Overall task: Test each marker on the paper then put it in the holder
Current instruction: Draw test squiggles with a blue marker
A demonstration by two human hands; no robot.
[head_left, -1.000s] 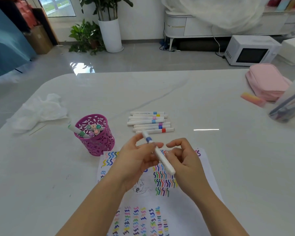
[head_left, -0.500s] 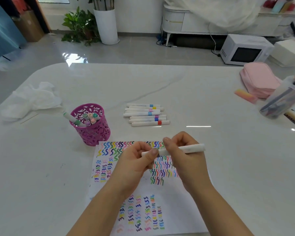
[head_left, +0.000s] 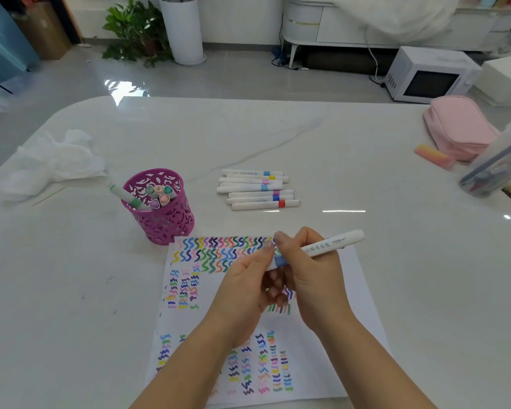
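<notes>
Holder (head_left: 160, 214), pink and perforated, stands at the far left corner of the paper (head_left: 189, 326) with several markers inside. Loose markers (head_left: 258, 188) lie in a row beyond. The left hand (head_left: 242, 290) pinches the blue-banded end of a white marker (head_left: 334, 245) above the paper. The right hand (head_left: 316, 278) grips its barrel.

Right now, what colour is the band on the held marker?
Blue; the band shows best in the head view.
</notes>
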